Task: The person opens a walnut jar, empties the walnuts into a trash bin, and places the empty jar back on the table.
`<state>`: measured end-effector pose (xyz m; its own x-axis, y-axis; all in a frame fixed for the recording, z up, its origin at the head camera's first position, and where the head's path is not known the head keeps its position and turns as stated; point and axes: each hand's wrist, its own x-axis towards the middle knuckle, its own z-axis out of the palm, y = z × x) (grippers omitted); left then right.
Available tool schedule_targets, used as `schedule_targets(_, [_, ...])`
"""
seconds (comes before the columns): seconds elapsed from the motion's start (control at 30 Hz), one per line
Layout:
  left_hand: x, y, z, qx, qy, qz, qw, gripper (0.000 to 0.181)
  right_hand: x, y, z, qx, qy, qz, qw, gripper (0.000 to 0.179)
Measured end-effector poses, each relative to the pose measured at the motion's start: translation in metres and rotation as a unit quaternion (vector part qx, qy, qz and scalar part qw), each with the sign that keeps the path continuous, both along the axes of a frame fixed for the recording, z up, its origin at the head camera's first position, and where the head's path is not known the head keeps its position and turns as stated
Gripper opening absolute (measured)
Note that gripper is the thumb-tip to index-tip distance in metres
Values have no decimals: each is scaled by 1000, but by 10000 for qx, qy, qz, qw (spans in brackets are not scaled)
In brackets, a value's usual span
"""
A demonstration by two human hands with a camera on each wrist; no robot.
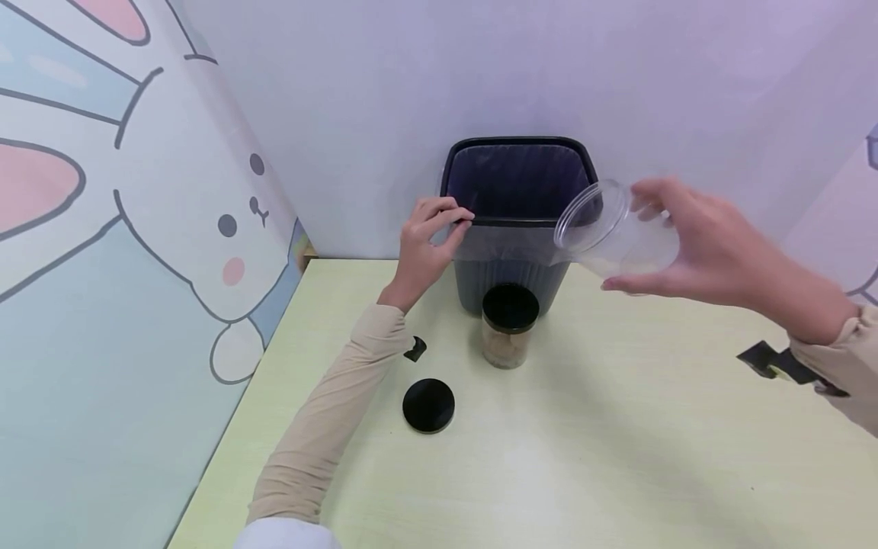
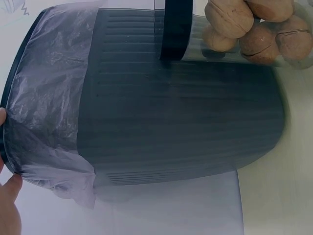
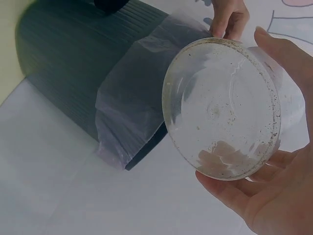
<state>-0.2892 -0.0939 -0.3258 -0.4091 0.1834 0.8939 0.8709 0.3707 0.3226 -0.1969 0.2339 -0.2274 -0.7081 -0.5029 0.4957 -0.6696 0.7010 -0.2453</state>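
Note:
A dark trash bin [image 1: 473, 286] stands against the wall, its plastic liner bag [image 2: 49, 93] folded down over the rim. My left hand [image 1: 424, 242] pinches the bin's front left rim and the bag between thumb and fingers. In my right hand [image 1: 716, 252], a clear plastic jar [image 1: 634, 244] is gripped around its side. It has no lid and tilts with its mouth toward the bin's right front corner. Seen from the right wrist, its bottom [image 3: 215, 107] carries small brown specks, and no nuts show inside.
In front of the bin stands a lidded clear jar [image 1: 506, 347] holding several walnuts [image 2: 259, 44]. A round black lid [image 1: 428, 406] lies flat on the pale table [image 1: 583, 457]. Walls border the table at the back and left.

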Motion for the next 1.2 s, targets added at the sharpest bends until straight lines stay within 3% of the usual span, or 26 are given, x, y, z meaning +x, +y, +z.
schedule_targets(0.7, [0, 2, -2, 7, -5, 18, 10000, 9, 4, -6, -33, -251, -102, 136, 9995, 98])
schedule_targets(1.2, [-2, 3, -3, 74, 110, 69, 9999, 8, 9, -7, -45, -303, -310, 95, 9990, 99])
